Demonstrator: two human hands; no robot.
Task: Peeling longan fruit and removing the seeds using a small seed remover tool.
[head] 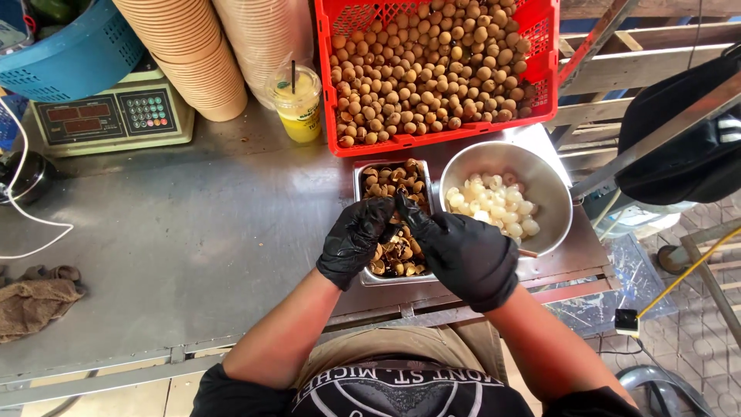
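Both my hands wear black gloves and meet over a rectangular steel pan [360, 179] full of brown fruit shells. My left hand [356, 238] and my right hand [463, 255] pinch together at their fingertips on a small fruit that the fingers mostly hide. To the right sits a round steel bowl [549, 193] with several peeled white fruits [494, 207]. Behind them a red plastic crate [540, 93] holds many unpeeled brown fruits [424, 69].
A steel table [193, 247] carries a digital scale [108, 116], stacked paper cups [201, 54], a yellow drink with a straw [297, 104] and a brown rag [35, 301]. A blue basket [77, 46] sits on the scale. A black bag [687, 147] hangs at right.
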